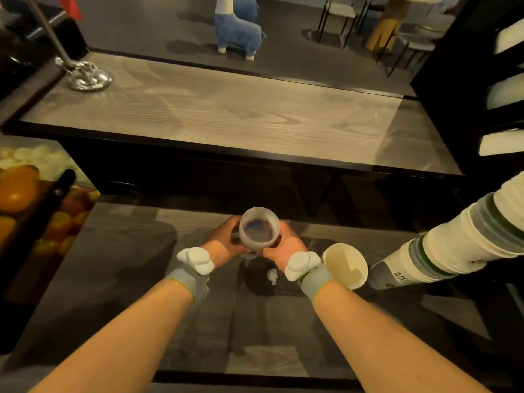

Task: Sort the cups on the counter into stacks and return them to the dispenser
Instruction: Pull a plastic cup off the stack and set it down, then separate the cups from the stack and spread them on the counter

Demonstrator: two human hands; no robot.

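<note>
Paper cup (pixel 345 264) beside right hand (pixel 283 245)

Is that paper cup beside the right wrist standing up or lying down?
Standing: the paper cup faces mouth-up on the counter, its pale inside visibly empty.

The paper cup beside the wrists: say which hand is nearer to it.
Right. The right hand is just left of the paper cup; the left hand is farther left, beyond the frosted cup both hold.

Dark glossy counter (pixel 119 279), paper cup (pixel 345 265) and cup stack (pixel 442 251) on it
</note>
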